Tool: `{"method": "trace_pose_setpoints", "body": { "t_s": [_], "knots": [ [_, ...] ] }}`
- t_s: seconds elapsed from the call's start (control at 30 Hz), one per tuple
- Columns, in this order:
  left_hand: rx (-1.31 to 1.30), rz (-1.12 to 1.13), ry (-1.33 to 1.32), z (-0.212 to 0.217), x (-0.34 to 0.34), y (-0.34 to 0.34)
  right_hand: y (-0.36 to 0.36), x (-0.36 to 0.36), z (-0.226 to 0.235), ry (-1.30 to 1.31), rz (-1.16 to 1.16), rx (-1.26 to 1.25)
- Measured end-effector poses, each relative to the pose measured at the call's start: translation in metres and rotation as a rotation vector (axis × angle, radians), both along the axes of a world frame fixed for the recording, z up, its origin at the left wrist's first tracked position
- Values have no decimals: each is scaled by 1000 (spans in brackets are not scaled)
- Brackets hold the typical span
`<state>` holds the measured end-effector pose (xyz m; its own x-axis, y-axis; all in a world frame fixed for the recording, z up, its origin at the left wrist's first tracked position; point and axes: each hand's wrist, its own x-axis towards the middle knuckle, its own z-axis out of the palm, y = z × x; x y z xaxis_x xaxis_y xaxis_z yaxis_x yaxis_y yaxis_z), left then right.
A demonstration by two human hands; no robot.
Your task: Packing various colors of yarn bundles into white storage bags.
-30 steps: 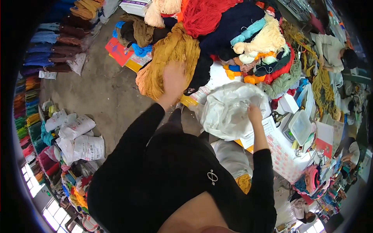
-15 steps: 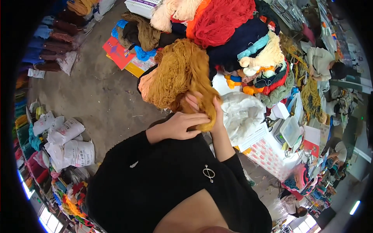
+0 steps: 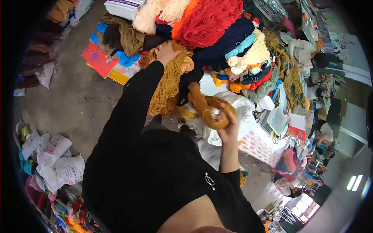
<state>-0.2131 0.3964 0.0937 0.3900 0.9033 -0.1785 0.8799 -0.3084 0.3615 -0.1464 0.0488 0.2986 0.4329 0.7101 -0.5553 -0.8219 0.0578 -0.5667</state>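
Observation:
My left hand [image 3: 168,53] reaches to the top of a loose heap of mustard-coloured yarn [image 3: 166,87], its fingers curled into the strands and partly hidden there. The heap hangs over the near edge of the pile of yarn. To the right, and lower, my right hand [image 3: 228,126] is closed around a looped, twisted hank of golden-brown yarn [image 3: 206,110]. That hank hangs in the air, apart from the heap, in front of a white plastic bag [image 3: 244,106].
Red yarn [image 3: 210,23], dark navy yarn [image 3: 225,46] and cream yarn [image 3: 252,50] are piled beyond my hands. A red folder [image 3: 100,60] lies at the left. A clear plastic tub [image 3: 276,122] stands at the right. White sacks [image 3: 70,169] sit on the floor, lower left.
My hands have moved apart. The left has gone up onto the mustard heap; the right has moved slightly right and down, holding the golden-brown hank away from the heap.

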Motion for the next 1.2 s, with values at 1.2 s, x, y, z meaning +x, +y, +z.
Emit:
{"method": "trace_pose_setpoints", "body": {
  "t_s": [1.2],
  "knots": [
    [-464,542,-1170,21,-104,-39,8,2,-91,391,-129,14]
  ]
}}
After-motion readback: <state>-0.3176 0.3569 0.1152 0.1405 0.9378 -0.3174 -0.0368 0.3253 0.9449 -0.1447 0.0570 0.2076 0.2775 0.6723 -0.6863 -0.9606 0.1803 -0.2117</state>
